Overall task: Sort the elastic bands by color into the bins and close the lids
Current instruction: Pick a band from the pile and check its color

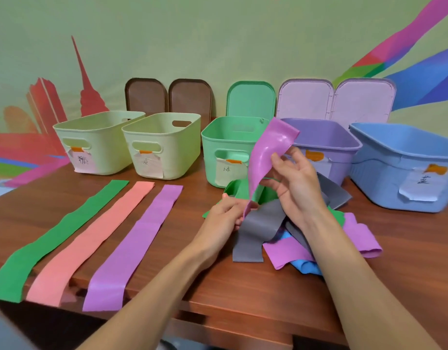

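Three flat bands overhang the near table (pixel 243 294) edge. The left hand (pixel 224 213) pinches the lower end of a purple band (pixel 265 157); the right hand (pixel 297 183) grips its middle with fingers loosely spread, covering part of the tangled pile (pixel 293 238). Beyond, five open bins; the blue bin (pixel 404 168) is cut off at right.

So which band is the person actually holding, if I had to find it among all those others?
Start at the row of bins along the wall and find the green bin in the middle. Just in front of it, both hands, left hand and right hand, lift a purple band upright off the table. Unlike every other band, it stands in the air, not flat or heaped.
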Available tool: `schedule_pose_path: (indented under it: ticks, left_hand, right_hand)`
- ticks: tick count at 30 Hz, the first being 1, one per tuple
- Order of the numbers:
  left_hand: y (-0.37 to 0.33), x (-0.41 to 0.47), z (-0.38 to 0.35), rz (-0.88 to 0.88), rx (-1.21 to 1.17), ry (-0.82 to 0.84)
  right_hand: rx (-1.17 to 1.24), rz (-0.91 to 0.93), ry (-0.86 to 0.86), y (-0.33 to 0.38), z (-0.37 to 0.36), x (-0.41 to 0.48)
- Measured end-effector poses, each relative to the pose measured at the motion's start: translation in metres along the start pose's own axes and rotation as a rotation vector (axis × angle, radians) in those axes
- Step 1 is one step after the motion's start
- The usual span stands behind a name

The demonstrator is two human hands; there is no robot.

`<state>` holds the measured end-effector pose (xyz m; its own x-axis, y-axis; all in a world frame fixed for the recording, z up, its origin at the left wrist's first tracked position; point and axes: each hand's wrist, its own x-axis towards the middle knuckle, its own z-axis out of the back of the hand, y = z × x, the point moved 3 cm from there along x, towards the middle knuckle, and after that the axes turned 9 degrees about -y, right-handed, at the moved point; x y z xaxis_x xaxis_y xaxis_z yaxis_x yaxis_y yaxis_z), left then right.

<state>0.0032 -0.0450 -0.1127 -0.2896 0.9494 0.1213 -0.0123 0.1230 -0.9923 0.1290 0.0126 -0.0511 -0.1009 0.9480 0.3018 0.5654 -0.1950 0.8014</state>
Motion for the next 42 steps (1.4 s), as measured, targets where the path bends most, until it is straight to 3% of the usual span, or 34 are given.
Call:
schedule_pose_path:
  ticks: [4, 9, 13, 16, 18, 21, 27, 30, 36, 42]
  left_hand:
    - [-0.003, -0.003, 0.002, 0.0, -0.217, 0.044]
    - [-0.007, -0.012, 0.001, -0.104, -0.163, 0.01]
    - [-0.005, -0.01, 0.005, -0.156, -0.245, -0.112]
    - [-0.009, -0.006, 0.014, -0.256, -0.255, -0.29]
    - [-0.012, -0.008, 0.021, -0.362, -0.191, -0.398]
    - [-0.015, -0.012, 0.023, -0.458, 0.009, -0.404]
    - [-0.031, -0.003, 0.029, -0.424, 0.298, -0.29]
    - [-0.036, -0.006, 0.039, -0.319, 0.389, -0.221]
    - [-0.057, -0.023, 0.073, -0.076, 0.376, -0.177]
    - [-0.063, -0.037, 0.11, -0.018, 0.471, -0.11]
  right_hand:
    - [0.043, 0.055, -0.053, 0.007, 0.009, 0.002]
    - [0.043, 0.089, -0.154, 0.002, 0.014, 0.001]
    - [-0.017, 0.148, -0.231, 0.001, 0.016, 0.002]
    - [-0.117, 0.191, -0.169, 0.0, 0.013, 0.001]
    - [-0.21, 0.211, -0.128, -0.002, 0.01, -0.001]
    - [-0.254, 0.214, -0.16, -0.005, 0.011, 0.0]
    - [-0.232, 0.18, -0.227, -0.008, 0.019, 0.006]
    - [-0.276, 0.181, -0.255, -0.009, 0.02, 0.008]
    - [-0.649, 0.286, -0.215, -0.016, 0.014, 0.004]
    - [-1.103, 0.406, -0.174, -0.008, -0.031, 0.005]
